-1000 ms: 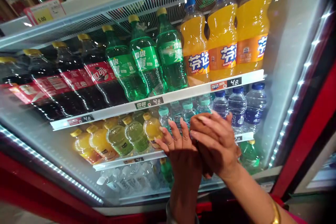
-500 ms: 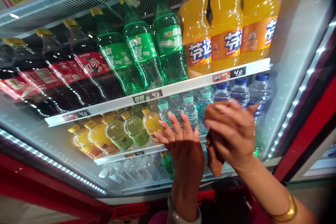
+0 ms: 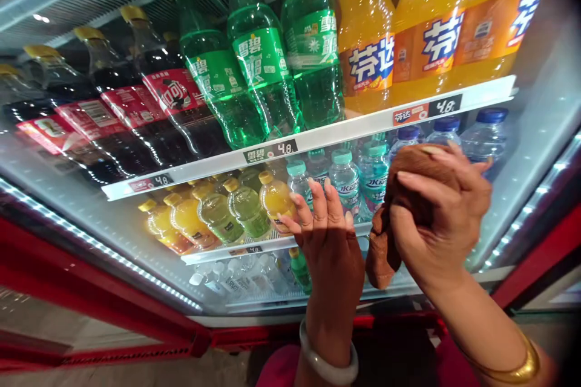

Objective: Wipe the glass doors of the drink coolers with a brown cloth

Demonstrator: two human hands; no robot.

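My right hand [image 3: 447, 211] is closed round a bunched brown cloth [image 3: 384, 254], held up before the glass door of a drinks cooler. Left of it, my left hand [image 3: 331, 242] has its fingers stretched upward, palm toward the glass, holding nothing; whether it touches the pane I cannot tell. Through the glass, small bottles with teal caps [image 3: 345, 178] appear just beyond my left fingertips. Bottles with blue caps [image 3: 485, 139] are partly hidden behind my right hand.
Large orange soda bottles [image 3: 367, 54], green soda bottles [image 3: 258, 54] and dark cola bottles [image 3: 170, 91] line the upper shelf [image 3: 336, 133]. Yellow drink bottles [image 3: 276, 199] stand below. A red frame [image 3: 149, 314] borders the cooler, with light strips [image 3: 100, 242] inside.
The view has shifted and come closer to the shelves. My right hand and the cloth have moved slightly right in the picture; my left hand stays spread.
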